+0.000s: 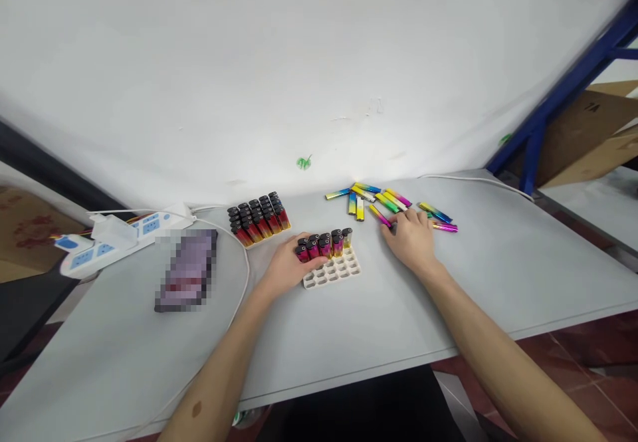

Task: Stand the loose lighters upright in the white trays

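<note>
My left hand (285, 266) curls round the left end of a white tray (333, 274) with oval holes. Its thumb lies across the front, while the fingers go behind several upright pink-and-yellow vape pens (325, 247) with black tops in the far rows. Nearer holes in the tray show no pens. At the right, my right hand (413, 236) rests low over the table, closed at the dark end of a pink-and-yellow vape pen (380, 215); its fingertips are partly hidden. Around it lie loose metallic pens (389, 203) in yellow, blue, green and pink.
Behind my left hand stands a block of red-and-yellow black-topped pens (259, 219). Farther left are a blurred-out flat object (187, 270), a white power strip (124, 236) and a cable (248, 276). A white wall (299, 83) borders the table (399, 322); cardboard boxes (583, 123) stand at right.
</note>
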`<state>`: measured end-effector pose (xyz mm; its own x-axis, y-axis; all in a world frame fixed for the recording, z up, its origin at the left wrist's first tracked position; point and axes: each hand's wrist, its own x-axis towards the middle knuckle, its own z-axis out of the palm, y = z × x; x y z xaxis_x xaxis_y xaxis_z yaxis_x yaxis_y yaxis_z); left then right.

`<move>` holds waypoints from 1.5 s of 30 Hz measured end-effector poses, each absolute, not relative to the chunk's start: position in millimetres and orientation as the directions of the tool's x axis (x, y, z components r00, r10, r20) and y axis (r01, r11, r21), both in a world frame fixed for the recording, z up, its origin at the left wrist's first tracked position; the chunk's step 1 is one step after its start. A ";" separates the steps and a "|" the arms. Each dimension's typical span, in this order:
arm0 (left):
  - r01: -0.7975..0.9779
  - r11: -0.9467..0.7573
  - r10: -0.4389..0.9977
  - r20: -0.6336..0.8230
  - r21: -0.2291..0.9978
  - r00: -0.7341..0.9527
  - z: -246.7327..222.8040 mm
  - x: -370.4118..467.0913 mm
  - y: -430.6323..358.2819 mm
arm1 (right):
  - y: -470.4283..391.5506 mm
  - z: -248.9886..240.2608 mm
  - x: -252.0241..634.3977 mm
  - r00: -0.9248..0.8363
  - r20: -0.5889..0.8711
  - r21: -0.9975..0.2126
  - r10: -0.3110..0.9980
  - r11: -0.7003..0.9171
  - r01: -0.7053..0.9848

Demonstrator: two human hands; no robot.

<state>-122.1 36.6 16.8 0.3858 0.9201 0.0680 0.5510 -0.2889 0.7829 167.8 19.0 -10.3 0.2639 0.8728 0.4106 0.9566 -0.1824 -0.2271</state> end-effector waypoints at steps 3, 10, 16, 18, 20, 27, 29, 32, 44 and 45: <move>0.548 -0.295 0.917 0.070 0.783 0.393 16.9 -122.1 37.1 | 17.3 -3.0 170.0 0.307 0.469 -0.373 0.828 -0.130 0.919; 0.543 -0.290 0.917 0.066 0.788 0.394 16.2 -122.4 37.0 | 10.3 16.7 156.5 0.444 0.209 -0.978 0.871 0.186 0.095; 0.554 -0.289 0.919 0.065 0.781 0.388 17.2 -122.8 36.8 | 9.4 15.3 149.5 0.307 -0.047 -0.992 0.951 -0.008 -0.129; 0.554 -0.284 0.921 0.062 0.782 0.384 17.6 -122.6 36.5 | 9.5 14.5 150.0 0.289 -0.097 -0.989 0.952 -0.059 -0.138; 0.548 -0.283 0.921 0.064 0.787 0.384 17.5 -122.4 36.4 | 8.8 15.3 149.9 0.303 -0.107 -0.988 0.947 -0.067 -0.140; 0.540 -0.283 0.919 0.061 0.793 0.391 16.3 -122.8 37.2 | 7.3 22.7 147.3 0.266 -0.165 -0.964 0.950 -0.098 -0.248; 0.543 -0.285 0.918 0.062 0.790 0.391 16.4 -122.9 37.2 | 7.8 23.0 147.0 0.269 -0.204 -0.953 0.941 -0.128 -0.274; 0.550 -0.279 0.919 0.054 0.787 0.390 17.1 -122.8 36.9 | 7.8 23.1 145.9 0.284 -0.225 -0.948 0.932 -0.142 -0.285; 0.557 -0.291 0.921 0.071 0.778 0.383 16.5 -122.6 37.0 | 6.0 21.4 144.3 0.273 -0.191 -0.948 0.943 -0.105 -0.301; 0.554 -0.291 0.921 0.071 0.780 0.383 16.4 -122.7 37.1 | 5.9 21.3 143.8 0.271 -0.183 -0.951 0.945 -0.100 -0.293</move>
